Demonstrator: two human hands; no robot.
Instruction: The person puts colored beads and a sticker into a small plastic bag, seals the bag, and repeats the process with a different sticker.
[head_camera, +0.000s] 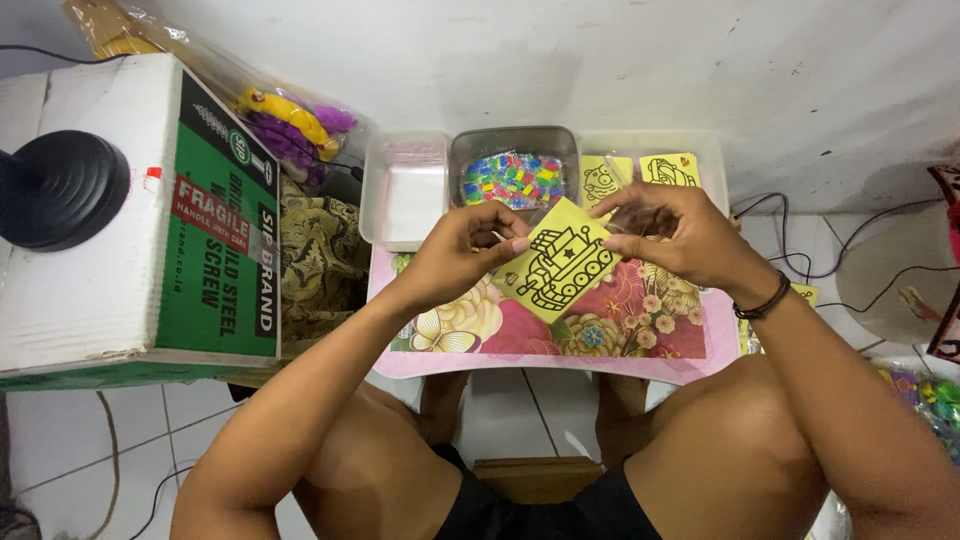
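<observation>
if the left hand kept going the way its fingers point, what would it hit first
The left hand points rightward across the yellow card, so it would probably meet the right hand first; depth is unclear.

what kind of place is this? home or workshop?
Probably a home craft corner on a tiled floor, not a workshop: a small floral-covered table, a tray of coloured pieces, and both hands holding a yellow tank-outline card.
</observation>
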